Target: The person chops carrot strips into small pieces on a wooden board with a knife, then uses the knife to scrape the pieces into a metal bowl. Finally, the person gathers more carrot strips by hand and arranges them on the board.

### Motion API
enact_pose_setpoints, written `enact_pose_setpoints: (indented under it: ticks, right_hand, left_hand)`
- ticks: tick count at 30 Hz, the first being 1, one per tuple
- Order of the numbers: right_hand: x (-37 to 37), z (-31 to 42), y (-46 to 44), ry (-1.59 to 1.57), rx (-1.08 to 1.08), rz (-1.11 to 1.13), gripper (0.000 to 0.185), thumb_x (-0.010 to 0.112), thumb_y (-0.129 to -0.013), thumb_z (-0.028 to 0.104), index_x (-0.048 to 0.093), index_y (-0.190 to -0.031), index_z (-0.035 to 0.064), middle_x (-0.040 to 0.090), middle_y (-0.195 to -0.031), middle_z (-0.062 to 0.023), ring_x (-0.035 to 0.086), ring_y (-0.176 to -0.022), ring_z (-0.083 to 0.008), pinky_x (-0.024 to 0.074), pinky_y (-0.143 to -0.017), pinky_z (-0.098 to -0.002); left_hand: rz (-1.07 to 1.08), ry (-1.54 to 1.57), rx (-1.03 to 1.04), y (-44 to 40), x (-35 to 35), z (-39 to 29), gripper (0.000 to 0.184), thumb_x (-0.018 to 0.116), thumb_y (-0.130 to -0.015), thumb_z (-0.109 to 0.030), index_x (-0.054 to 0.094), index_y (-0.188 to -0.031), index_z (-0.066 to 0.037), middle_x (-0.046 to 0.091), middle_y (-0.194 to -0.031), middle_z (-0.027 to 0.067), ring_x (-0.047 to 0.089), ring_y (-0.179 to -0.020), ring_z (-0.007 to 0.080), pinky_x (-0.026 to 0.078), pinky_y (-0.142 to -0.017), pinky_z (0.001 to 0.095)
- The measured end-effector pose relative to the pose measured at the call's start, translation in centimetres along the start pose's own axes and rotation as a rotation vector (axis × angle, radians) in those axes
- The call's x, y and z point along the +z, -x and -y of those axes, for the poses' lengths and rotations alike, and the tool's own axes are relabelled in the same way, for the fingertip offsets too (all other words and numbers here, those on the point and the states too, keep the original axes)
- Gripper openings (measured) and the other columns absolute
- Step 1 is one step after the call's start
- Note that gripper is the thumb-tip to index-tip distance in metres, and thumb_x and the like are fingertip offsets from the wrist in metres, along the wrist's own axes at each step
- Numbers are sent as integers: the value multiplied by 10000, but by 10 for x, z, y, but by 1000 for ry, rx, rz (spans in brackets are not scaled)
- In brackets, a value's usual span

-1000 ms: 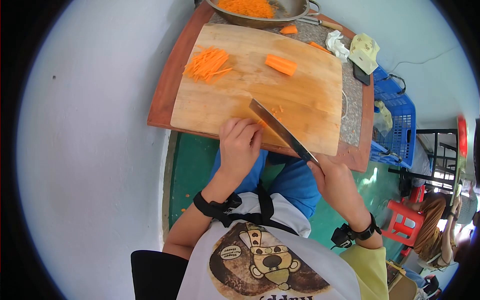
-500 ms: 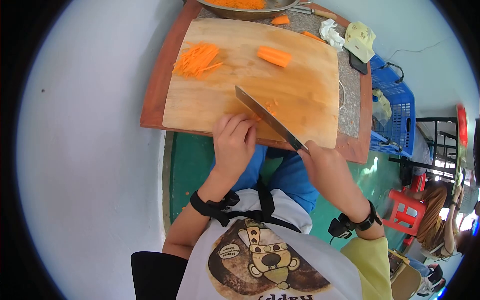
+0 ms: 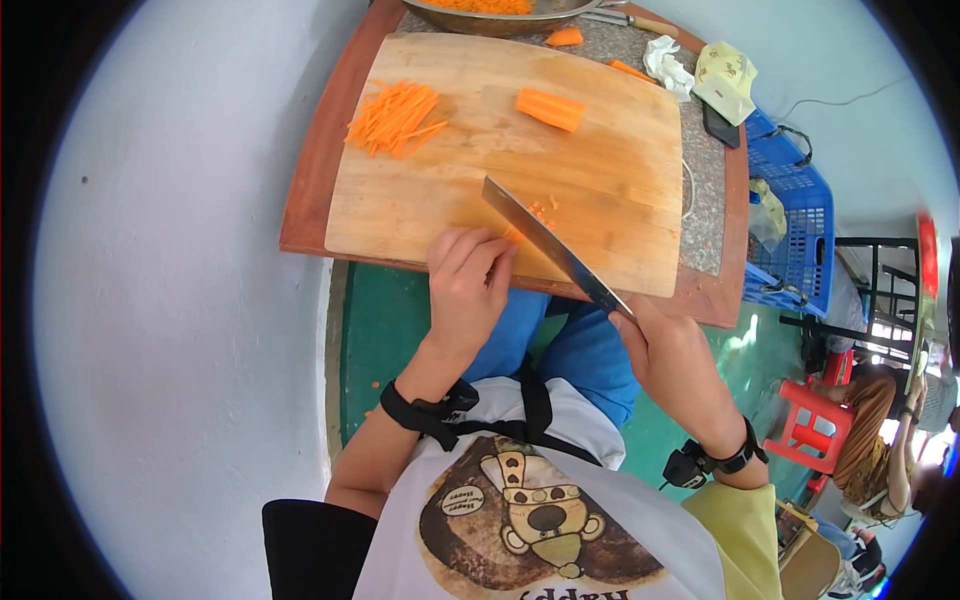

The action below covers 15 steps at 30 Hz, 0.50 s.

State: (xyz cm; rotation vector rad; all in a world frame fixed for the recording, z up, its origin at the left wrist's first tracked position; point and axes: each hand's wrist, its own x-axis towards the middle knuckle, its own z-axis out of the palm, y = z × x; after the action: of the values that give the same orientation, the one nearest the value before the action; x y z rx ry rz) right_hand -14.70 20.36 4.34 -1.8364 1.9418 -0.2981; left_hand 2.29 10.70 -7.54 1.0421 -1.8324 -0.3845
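My right hand (image 3: 665,345) grips the handle of a cleaver (image 3: 550,240), whose blade slants up and left over the near part of a wooden cutting board (image 3: 600,200). Close beside the blade, my left hand (image 3: 467,280) rests at the board's near edge with its fingers curled together. A bit of orange carrot (image 3: 512,234) shows at its fingertips; the rest of it is hidden by the hand. Small carrot crumbs (image 3: 545,210) lie behind the blade. Farther back on the board are a pile of carrot shreds (image 3: 393,117) and a cut carrot chunk (image 3: 550,109).
A metal bowl (image 3: 500,22) of shredded carrot stands beyond the board, near a carrot end (image 3: 565,37). Crumpled tissue (image 3: 668,66), a yellow packet (image 3: 725,80) and a phone (image 3: 720,128) lie at right. A blue basket (image 3: 795,220) stands beside the table; a person (image 3: 880,430) sits farther right.
The cleaver and my right hand have shifted slightly to the right, away from my left fingers. My left hand stays nearly in place, and a little more orange shows at its fingertips.
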Motion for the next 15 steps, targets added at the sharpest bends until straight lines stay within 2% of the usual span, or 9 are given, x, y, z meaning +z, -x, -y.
enact_pose_setpoints:
  ticks: [13,15]
  right_hand:
    - [8,1,-5,81,-48,-14,133,545,-873,109,469,-816,17,591,-658,-167,598,-601,-359,473,-499,-443]
    - [5,8,-10,40,55,60,103,571,-856,88,534,-887,-4,575,-672,-225,559,-652,-422,433,-560,-483]
  left_hand:
    - [28,-5,15,-2,-2,0,124,715,-665,12,663,-772,-26,635,-810,87,590,-789,260,448,-722,343]
    - [46,8,13,-2,-2,-1,123,715,-666,11,663,-772,-26,635,-810,86,590,-789,258,446,-722,342]
